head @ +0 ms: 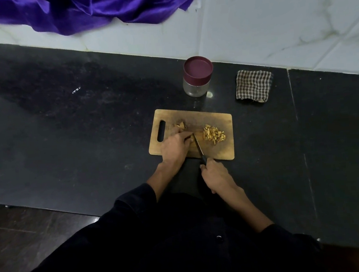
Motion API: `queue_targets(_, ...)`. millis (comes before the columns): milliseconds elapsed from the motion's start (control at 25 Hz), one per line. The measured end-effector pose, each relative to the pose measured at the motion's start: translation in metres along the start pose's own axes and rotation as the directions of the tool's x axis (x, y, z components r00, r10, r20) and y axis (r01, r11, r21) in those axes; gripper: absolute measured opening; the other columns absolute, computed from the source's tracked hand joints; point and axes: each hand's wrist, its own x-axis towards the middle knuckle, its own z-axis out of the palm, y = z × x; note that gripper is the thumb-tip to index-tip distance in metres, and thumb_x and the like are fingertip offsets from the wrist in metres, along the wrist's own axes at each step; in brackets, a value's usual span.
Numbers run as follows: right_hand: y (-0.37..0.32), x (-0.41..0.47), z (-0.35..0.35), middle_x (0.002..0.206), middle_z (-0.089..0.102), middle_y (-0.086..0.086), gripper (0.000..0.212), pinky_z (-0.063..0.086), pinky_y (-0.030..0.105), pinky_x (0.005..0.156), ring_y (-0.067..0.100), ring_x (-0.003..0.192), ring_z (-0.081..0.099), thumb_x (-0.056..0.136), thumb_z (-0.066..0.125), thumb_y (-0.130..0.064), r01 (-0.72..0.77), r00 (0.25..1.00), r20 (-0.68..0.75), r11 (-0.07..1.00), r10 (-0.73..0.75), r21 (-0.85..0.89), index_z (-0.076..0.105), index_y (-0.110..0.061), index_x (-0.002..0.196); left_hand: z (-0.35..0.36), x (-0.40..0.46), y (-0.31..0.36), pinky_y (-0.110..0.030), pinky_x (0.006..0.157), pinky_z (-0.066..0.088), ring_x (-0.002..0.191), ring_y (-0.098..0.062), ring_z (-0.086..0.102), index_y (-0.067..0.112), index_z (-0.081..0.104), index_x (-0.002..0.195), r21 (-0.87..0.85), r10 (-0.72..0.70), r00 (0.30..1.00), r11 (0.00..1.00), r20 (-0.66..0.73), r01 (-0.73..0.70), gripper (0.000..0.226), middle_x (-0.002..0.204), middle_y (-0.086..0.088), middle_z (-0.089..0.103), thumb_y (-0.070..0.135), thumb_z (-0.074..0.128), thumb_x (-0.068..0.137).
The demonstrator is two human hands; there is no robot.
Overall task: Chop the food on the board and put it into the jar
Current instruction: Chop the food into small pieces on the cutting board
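Nearest the viewer, a person's dark-clothed torso fills the bottom of the scene, so dim that only one small button stands out. Two forearms reach forward from dark sleeves over a black stone counter point(65, 135).

On the right, the right hand point(215, 175) is clenched around the black handle of a knife point(198, 145), which is almost wholly hidden inside the fist. Its thin blade slants away and to the left across a wooden cutting board point(223, 149), with the tip ending beside the left hand's fingers.

That left hand point(176, 146) lies on the board with its fingers curled down against the blade. Whatever it holds there is covered, so I cannot tell whether it is grasping food or only pressing on the board. Just beyond its knuckles a few uncut pieces point(181, 125) show, too small and dim to identify. To the right of the blade lies a loose pile of chopped yellow-tan strips point(214, 134). A slot handle is cut into the board's left end.

Farther back, apart from the board, stands a clear glass jar point(196, 87) with its maroon lid point(198, 67) on; its contents cannot be made out. Right of it lies a folded checked cloth point(253, 86). Behind is a white marble-look wall point(273, 23), with shiny purple fabric point(89, 11) draped at the top, cut off by the edge.
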Motion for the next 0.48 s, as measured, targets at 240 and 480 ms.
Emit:
queue_targets(240, -0.0003, -0.0009, -0.0034, 0.095, 0.065, 0.017, 0.029, 0.051, 0.032, 0.045, 0.024, 0.051, 0.066, 0.104, 0.037, -0.032, 0.009, 0.997, -0.076, 0.986, 0.004, 0.168, 0.049, -0.006, 0.113, -0.0022, 0.0005, -0.0005, -0.038, 0.082, 0.052, 0.100, -0.019, 0.062, 0.026, 0.067, 0.116, -0.006, -0.007, 1.000, 1.000, 0.023, 0.007, 0.027, 0.114, 0.001, 0.063, 0.029, 0.063, 0.089)
queue_targets(480, -0.0028, -0.0047, -0.0057, 0.094, 0.066, 0.017, 0.024, 0.047, 0.031, 0.044, 0.023, 0.048, 0.064, 0.104, 0.038, -0.033, 0.065, 0.997, -0.051, 0.983, -0.057, 0.169, 0.046, -0.012, 0.110, -0.0043, -0.0004, -0.0015, -0.040, 0.082, 0.052, 0.101, -0.020, 0.060, 0.023, 0.068, 0.116, -0.045, -0.005, 1.000, 0.999, 0.021, 0.006, 0.027, 0.115, -0.002, 0.061, 0.025, 0.063, 0.089)
